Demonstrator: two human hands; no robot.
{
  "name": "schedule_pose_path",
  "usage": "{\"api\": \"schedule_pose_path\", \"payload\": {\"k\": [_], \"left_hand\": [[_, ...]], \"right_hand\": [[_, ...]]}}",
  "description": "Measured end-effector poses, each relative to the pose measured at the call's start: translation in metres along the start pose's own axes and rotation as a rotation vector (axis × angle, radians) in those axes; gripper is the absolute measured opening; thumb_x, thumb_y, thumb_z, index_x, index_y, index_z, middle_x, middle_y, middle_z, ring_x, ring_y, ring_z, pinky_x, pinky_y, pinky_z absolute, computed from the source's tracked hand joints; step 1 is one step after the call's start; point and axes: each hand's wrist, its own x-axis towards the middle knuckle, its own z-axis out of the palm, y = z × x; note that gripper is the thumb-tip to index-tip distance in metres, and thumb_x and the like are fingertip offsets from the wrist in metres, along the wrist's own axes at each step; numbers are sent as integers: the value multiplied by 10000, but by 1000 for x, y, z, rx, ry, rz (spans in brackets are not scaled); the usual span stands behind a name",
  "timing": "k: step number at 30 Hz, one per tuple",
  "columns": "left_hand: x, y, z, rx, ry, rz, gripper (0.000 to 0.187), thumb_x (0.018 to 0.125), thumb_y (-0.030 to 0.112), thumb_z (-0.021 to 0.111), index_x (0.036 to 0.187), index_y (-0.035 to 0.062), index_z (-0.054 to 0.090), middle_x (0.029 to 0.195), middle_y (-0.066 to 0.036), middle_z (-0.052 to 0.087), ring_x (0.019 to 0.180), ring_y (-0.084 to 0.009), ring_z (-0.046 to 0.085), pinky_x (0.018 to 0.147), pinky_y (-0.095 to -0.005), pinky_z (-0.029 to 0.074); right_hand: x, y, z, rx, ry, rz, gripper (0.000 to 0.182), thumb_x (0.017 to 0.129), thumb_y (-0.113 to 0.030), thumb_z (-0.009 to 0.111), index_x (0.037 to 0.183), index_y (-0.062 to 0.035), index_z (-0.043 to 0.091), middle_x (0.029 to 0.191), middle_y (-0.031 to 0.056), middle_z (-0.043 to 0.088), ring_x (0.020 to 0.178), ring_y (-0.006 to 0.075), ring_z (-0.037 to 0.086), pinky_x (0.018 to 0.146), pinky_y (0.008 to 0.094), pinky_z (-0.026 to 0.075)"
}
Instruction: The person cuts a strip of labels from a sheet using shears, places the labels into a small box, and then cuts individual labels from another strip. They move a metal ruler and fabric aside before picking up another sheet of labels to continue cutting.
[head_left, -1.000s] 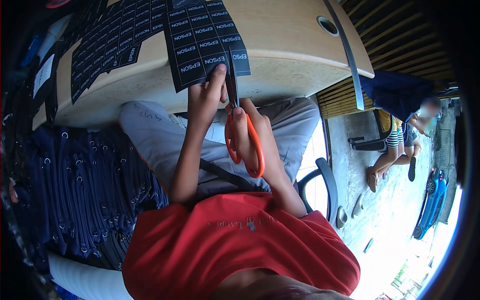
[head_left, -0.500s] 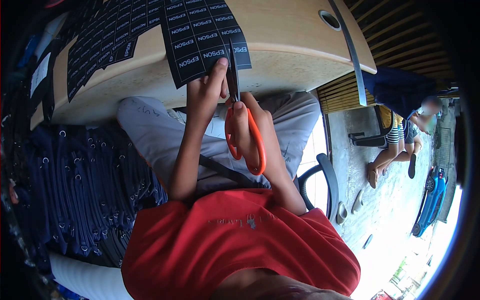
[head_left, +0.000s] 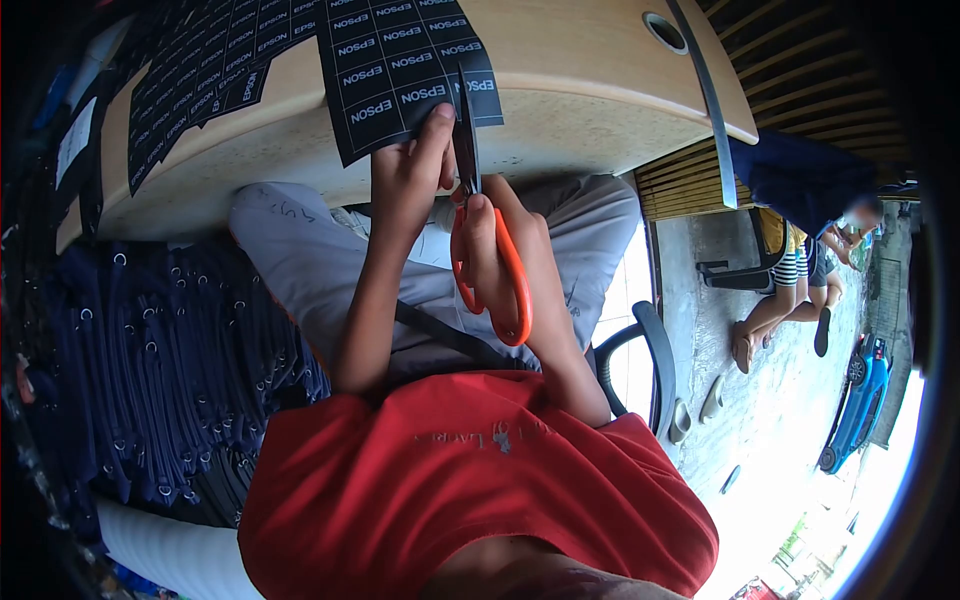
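Observation:
A black sheet printed with rows of EPSON labels hangs over the table's front edge. My left hand pinches its lower edge, thumb on top and fingers beneath. Closed round the orange handles of the scissors is my right hand. The dark blades point away from me, close beside my left thumb, and reach into the sheet near its lower right corner. How far the blades are apart is hard to tell.
More black label sheets lie at the left of the wooden table. A strap hangs over its right edge. Dark blue straps with metal rings hang at the left. Another person sits at the far right.
The view has shifted slightly, so the table and sheet sit a little differently in the frame. Both hands keep nearly the same hold on the sheet and scissors.

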Motion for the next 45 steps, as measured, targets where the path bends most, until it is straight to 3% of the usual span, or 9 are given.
{"api": "schedule_pose_path", "payload": {"k": [19,22,30,45], "left_hand": [[2,-1,0,0,19,11,295,972,263,558,736,87,544,514,34,449,415,-51,407,408,-231,298],[2,0,3,-18,62,39,328,952,242,597,669,118,486,533,52,399,402,-44,362,374,-210,274],[1,-8,1,83,43,155,209,986,224,554,876,52,600,575,23,501,442,-50,428,411,-211,319],[1,-5,2,75,38,120,276,994,244,552,791,59,584,532,29,471,427,-49,419,422,-228,313]], "right_hand": [[-2,0,-2,-34,-31,-18,195,953,-146,499,953,49,515,527,251,524,544,463,572,490,487,434],[-2,0,-2,-15,-42,-7,195,953,-145,505,955,50,513,529,250,526,544,463,573,487,486,433],[-2,0,-1,-6,-33,-14,205,955,-144,505,930,60,509,527,252,521,536,464,568,475,484,425],[-3,0,-1,3,-16,2,204,950,-143,493,931,59,520,550,262,541,555,471,574,501,488,444]]}}
